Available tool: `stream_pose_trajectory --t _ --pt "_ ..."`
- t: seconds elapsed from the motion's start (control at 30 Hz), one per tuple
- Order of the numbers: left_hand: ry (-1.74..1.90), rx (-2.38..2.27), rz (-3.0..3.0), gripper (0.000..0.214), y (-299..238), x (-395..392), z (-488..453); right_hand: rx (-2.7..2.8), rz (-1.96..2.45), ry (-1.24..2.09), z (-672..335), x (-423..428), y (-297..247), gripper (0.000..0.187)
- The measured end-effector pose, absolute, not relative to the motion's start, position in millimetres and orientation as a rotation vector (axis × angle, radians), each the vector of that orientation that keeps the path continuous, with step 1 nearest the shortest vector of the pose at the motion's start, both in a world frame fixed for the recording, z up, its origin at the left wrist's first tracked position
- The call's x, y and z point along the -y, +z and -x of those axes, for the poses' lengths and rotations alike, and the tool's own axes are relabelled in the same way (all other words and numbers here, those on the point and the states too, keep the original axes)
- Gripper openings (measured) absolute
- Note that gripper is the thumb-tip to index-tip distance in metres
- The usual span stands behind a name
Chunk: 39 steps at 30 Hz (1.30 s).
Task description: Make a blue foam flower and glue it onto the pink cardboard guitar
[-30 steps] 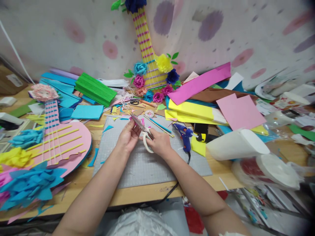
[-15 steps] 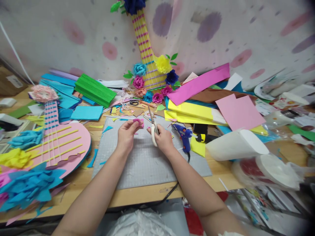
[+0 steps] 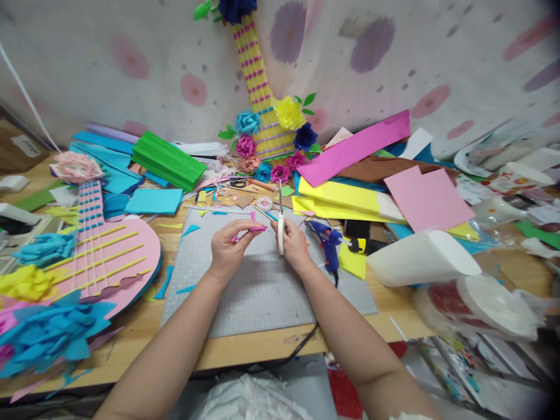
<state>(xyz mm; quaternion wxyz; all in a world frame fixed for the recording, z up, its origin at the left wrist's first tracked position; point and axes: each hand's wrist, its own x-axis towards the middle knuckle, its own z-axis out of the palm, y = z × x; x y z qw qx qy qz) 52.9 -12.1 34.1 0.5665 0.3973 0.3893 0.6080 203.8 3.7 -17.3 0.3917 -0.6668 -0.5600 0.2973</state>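
My left hand (image 3: 228, 248) pinches a small pink paper piece (image 3: 252, 227) over the grey cutting mat (image 3: 262, 291). My right hand (image 3: 294, 242) grips white-handled scissors (image 3: 280, 224), blades pointing up and away, just right of the pink piece. The two hands are close together above the mat's far half.
A blue glue gun (image 3: 328, 242) lies right of my right hand. A pink paper guitar (image 3: 109, 251) lies at left, and a yellow guitar with paper flowers (image 3: 266, 134) leans on the wall. Coloured foam sheets (image 3: 350, 198) and a white roll (image 3: 420, 256) crowd the right. Scraps litter the table.
The scissors have swung from pointing left across my left hand to upright. My left hand has drawn the pink piece out from the blades and turned it flat.
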Motion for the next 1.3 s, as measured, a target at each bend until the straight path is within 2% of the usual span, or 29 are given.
stream_pose_trajectory --t 0.17,0.33,0.57,0.73,0.97,1.13,1.3 --pt "1.420 -0.870 -0.865 0.011 29.8 11.7 -53.5 1.410 1.660 0.759 -205.1 -4.9 -22.9 0.035" --pt "1.432 -0.873 -1.041 0.008 26.2 9.7 -53.1 1.385 1.631 0.785 -205.7 -5.3 -25.5 0.034" --pt "1.265 -1.011 -1.181 0.021 20.1 -0.4 -47.3 1.052 1.263 1.213 -199.5 -5.3 -7.7 0.042" --pt "1.225 -1.025 -1.338 0.020 16.5 -6.0 -47.7 1.040 1.002 1.303 -199.7 -1.0 9.7 0.041" --pt "1.035 -1.111 -1.352 0.008 7.3 -11.7 -52.9 1.081 1.105 1.297 -193.1 2.6 11.1 0.037" --pt "0.742 -1.079 -1.079 0.018 23.6 -8.9 -45.4 0.891 1.155 1.376 -189.8 0.3 1.0 0.042" --pt "0.771 -1.152 -0.988 0.036 42.5 -2.3 -34.3 0.834 1.160 1.418 -189.8 1.6 0.2 0.040"
